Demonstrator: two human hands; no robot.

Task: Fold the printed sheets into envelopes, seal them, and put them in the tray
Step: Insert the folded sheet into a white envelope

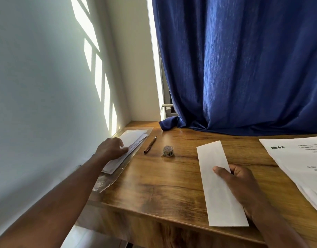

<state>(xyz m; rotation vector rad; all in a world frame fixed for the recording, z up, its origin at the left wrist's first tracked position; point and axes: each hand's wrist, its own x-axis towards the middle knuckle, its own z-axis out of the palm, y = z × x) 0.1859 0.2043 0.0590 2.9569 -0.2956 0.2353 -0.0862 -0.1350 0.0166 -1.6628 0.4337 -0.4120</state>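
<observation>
Left hand at 9 o'clock, arm reaching in from the lower left. Its grip lies loosely curled on a stack of white folded papers; thumb and fingertips touch the top sheet, but whether they pinch it cannot be told. Stack sits in a clear plastic tray against the wall, at the table's left edge.

Just beside the tray, toward 10 o'clock of centre: a brown pen, lying aslant. Right of it, apart, a small roll of tape, standing on its flat side.

At 4 o'clock, a long white folded sheet lies flat, near end close to the table's front edge. Right hand pinches its right edge, thumb on top, fingers curled beneath.

At 3 o'clock, printed sheets in a loose pile, the word "blinkit" legible. Blue curtain hangs at 12 to 2 o'clock, hem resting on the table.
</observation>
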